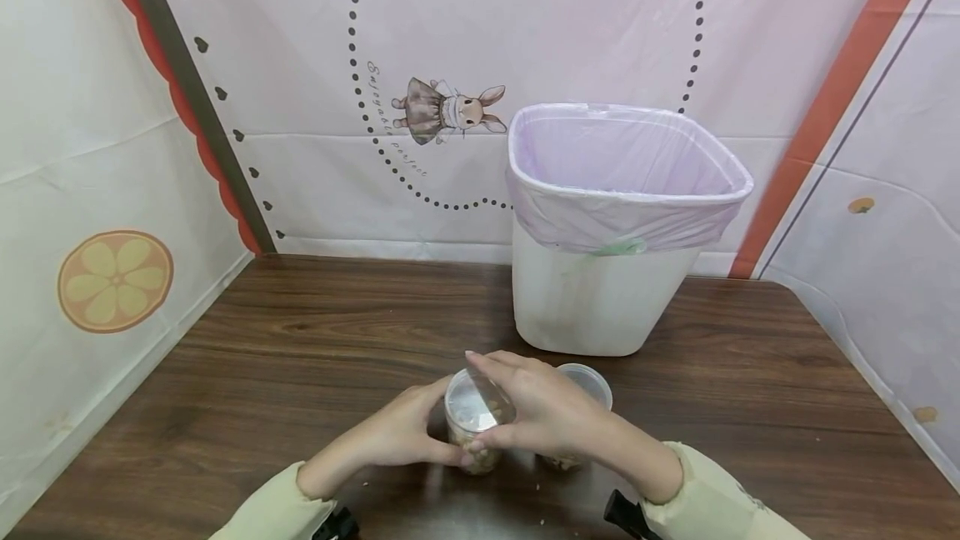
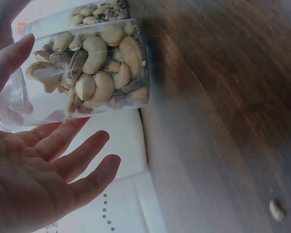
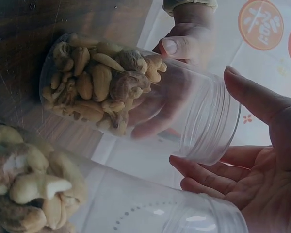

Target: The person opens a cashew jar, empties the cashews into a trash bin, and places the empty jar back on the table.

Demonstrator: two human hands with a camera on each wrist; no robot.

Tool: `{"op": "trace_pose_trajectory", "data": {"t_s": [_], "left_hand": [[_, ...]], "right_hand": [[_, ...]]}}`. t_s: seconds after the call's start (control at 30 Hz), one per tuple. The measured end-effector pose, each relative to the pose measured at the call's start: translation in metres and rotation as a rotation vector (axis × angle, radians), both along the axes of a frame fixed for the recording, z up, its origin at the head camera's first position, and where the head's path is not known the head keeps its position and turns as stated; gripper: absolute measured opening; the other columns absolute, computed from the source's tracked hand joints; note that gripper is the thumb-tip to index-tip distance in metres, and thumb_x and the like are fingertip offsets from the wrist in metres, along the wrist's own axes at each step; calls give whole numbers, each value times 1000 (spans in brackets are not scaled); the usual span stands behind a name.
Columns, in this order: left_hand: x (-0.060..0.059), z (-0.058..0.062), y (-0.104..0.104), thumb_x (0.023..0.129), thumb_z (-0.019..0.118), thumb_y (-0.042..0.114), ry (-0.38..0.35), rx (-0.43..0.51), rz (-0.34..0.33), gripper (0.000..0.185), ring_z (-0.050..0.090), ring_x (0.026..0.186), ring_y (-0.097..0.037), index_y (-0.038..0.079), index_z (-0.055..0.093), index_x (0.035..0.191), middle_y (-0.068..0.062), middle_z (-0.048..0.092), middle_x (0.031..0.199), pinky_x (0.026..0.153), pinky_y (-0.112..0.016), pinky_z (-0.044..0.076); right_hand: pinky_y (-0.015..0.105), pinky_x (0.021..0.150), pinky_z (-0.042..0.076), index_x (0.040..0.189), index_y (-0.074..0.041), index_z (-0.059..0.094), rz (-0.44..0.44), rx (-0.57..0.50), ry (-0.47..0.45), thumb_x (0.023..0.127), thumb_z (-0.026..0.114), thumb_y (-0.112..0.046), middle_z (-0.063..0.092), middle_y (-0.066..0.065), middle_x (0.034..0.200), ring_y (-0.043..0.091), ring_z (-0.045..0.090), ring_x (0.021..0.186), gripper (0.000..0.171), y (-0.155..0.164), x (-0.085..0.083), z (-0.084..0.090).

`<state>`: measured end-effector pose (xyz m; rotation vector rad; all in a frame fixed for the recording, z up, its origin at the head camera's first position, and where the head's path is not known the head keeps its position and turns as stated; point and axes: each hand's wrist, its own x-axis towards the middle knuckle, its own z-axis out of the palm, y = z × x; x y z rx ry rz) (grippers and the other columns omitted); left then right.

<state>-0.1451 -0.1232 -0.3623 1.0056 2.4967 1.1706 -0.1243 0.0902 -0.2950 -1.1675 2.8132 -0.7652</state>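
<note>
From the head view, the left hand (image 1: 401,432) wraps the side of a clear jar of mixed nuts (image 1: 474,423) while the right hand (image 1: 543,415) cups its top; a second nut jar (image 1: 588,386) stands just behind that hand, before the lined bin (image 1: 615,227). At the left wrist, thumb and fingers (image 2: 63,141) curl round the jar (image 2: 87,73). At the right wrist, the right hand's fingers (image 3: 208,174) curve about the jar's open rim (image 3: 218,126), the other jar (image 3: 39,189) just beside.

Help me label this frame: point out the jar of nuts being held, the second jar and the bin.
Held jar (image 1: 474,415), head view, its clear top.
Second jar (image 1: 588,382), head view, its rim behind the right hand.
Bin (image 1: 592,307), head view, its white front wall.
</note>
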Motion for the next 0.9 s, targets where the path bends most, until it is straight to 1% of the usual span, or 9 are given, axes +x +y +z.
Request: {"op": "trace_pose_trajectory", "data": {"t_s": [0.07, 0.2, 0.3, 0.37, 0.53, 0.63, 0.73, 0.8, 0.9], "left_hand": [[1, 0, -1, 67, 77, 38, 6, 9, 4, 77, 52, 109, -12, 20, 41, 133, 13, 60, 109, 96, -47, 37], [3, 1, -4, 69, 76, 38, -6, 43, -4, 75, 49, 114, -14, 21, 40, 134, 13, 59, 113, 97, -49, 35], [5, 2, -5, 71, 74, 40, -12, 63, -12, 75, 50, 113, -14, 23, 38, 135, 13, 58, 115, 97, -48, 35], [6, 4, -6, 70, 75, 40, -13, 74, -12, 77, 51, 112, -12, 26, 37, 135, 12, 59, 114, 97, -46, 36], [9, 5, -7, 67, 77, 40, -28, 79, 7, 78, 50, 111, -11, 31, 36, 134, 14, 58, 113, 98, -47, 35], [11, 5, -9, 68, 77, 39, -42, 85, -1, 81, 49, 114, -14, 29, 34, 136, 13, 57, 116, 98, -51, 34], [12, 4, -10, 70, 76, 38, -33, 90, -18, 82, 49, 115, -18, 25, 32, 138, 10, 56, 119, 97, -54, 34], [13, 4, -10, 71, 75, 39, -18, 92, -26, 80, 49, 115, -19, 24, 32, 138, 8, 56, 120, 95, -54, 35], [14, 4, -10, 71, 75, 39, -5, 95, -22, 76, 50, 113, -18, 24, 36, 135, 9, 57, 119, 93, -52, 38]], "right_hand": [[33, 94, 41, 136, -2, 39, -5, -14, -4, 72, 75, -37, 50, 6, 129, 16, 49, 116, 81, 0, 1, 0], [33, 94, 42, 137, -1, 38, -1, -49, 3, 72, 74, -37, 50, 7, 130, 15, 49, 116, 82, 0, 3, 0], [33, 94, 42, 137, -2, 37, 1, -79, 11, 73, 74, -38, 50, 8, 130, 15, 50, 115, 82, 0, 4, 0], [33, 94, 42, 137, -2, 38, -4, -99, 10, 72, 74, -38, 51, 7, 130, 15, 50, 115, 83, -1, 5, 0], [32, 95, 41, 137, -5, 38, -24, -147, -14, 69, 76, -39, 50, 5, 130, 12, 49, 116, 85, -2, 8, 1], [32, 95, 41, 137, -5, 38, -23, -181, -21, 69, 76, -40, 50, 4, 130, 12, 48, 116, 85, -2, 9, 1], [32, 95, 41, 138, -4, 38, -22, -212, -24, 70, 75, -41, 49, 5, 132, 13, 47, 118, 86, -2, 10, 1], [33, 95, 41, 138, -4, 37, -25, -234, -30, 70, 75, -41, 49, 6, 132, 14, 47, 118, 86, -3, 11, 1], [35, 95, 41, 138, -4, 37, -39, -265, -34, 69, 75, -39, 49, 7, 132, 15, 47, 119, 86, -3, 12, 0]]}}
